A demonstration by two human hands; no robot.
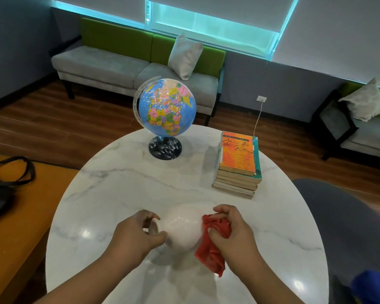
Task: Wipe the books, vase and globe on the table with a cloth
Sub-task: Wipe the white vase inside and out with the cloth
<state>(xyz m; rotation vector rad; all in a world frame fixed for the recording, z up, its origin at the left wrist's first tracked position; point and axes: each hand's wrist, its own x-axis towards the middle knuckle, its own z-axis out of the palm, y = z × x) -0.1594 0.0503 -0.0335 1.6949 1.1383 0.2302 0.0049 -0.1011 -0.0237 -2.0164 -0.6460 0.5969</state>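
At the near edge of the marble bench (119, 183), a white vase (182, 227) is held on its side, its neck grasped by the curled fingers (150, 216) of the left hand (134, 233). A red cloth (213, 246) is bunched in the right hand (230, 229) and pressed against the vase's body. Farther back, the globe (166, 106) and the stacked books (238, 163) are seen standing apart.

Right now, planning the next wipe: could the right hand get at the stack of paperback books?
Probably yes: only white marble table lies between the right hand and the stack of paperback books; it grips the red cloth.
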